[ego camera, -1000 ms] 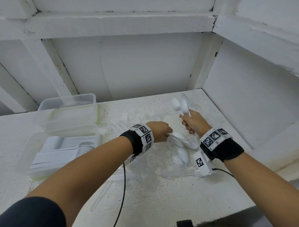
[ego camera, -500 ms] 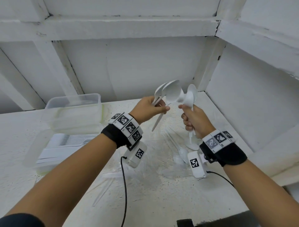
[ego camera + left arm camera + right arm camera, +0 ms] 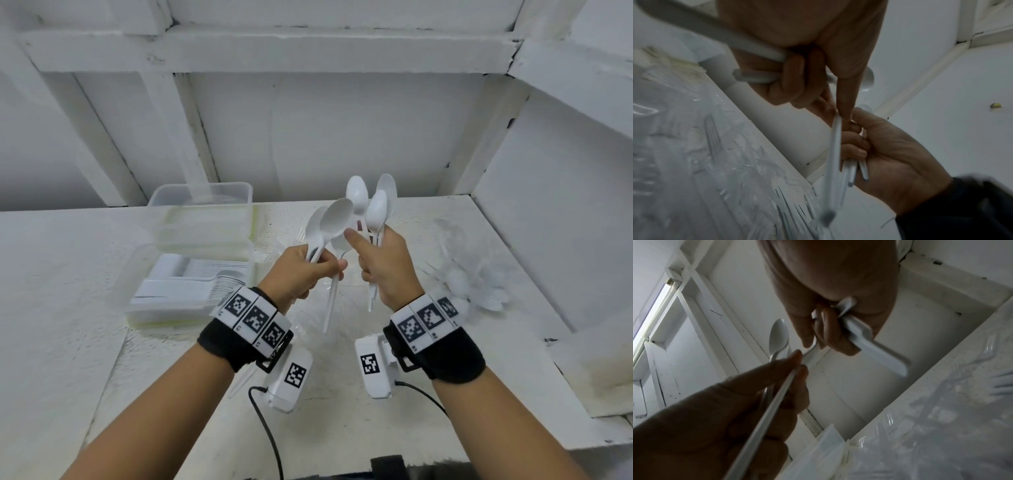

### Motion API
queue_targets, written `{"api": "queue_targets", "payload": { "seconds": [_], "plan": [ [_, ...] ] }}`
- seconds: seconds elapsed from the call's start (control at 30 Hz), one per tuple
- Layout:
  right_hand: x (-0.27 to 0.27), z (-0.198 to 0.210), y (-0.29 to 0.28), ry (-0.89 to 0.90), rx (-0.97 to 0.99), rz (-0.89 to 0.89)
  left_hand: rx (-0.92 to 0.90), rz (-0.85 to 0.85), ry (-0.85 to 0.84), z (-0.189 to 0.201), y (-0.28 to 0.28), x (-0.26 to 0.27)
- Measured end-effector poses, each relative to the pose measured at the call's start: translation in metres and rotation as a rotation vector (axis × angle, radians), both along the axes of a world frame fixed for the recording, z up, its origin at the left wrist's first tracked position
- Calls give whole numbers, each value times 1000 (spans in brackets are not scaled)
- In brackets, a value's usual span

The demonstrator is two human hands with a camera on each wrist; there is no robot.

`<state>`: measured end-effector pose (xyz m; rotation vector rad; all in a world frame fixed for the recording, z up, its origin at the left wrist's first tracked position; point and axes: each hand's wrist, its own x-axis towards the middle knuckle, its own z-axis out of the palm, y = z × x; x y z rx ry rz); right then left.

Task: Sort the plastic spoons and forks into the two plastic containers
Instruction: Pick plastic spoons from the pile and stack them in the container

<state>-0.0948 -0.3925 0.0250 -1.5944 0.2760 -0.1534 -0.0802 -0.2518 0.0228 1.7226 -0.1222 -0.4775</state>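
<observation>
My left hand (image 3: 325, 267) grips a small bunch of white plastic spoons (image 3: 334, 219) by the handles, bowls up, above the table. My right hand (image 3: 366, 260) holds a second upright bunch of spoons (image 3: 375, 209) right beside it, its forefinger stretched out toward the left bunch. In the left wrist view my curled fingers (image 3: 793, 78) wrap the handles, and the right hand (image 3: 890, 154) clasps its handles (image 3: 851, 170). The right wrist view shows the right hand's handles (image 3: 869, 340) and the left hand's spoon (image 3: 779, 335). The near clear container (image 3: 132, 305) holds stacked white cutlery. The far clear container (image 3: 205, 222) behind it looks empty.
More loose white spoons (image 3: 479, 294) lie on the white table (image 3: 335, 411) at the right, among crinkled clear plastic. White walls close in at the back and right. Black cables run from the wrist cameras toward the front edge.
My left hand took spoons from the pile on the table and lifted them. Both hands rose, and the two bunches now stand close together.
</observation>
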Motion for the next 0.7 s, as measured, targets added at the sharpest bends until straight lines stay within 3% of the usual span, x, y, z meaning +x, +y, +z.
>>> {"api": "queue_targets", "payload": {
  "seconds": [0.4, 0.7],
  "plan": [
    [-6, -6, 36, -23, -7, -83, -57, 102, 86, -4, 37, -20],
    [-5, -9, 52, -78, -46, -30, -71, 55, 72, -11, 48, -24]
  ]
}}
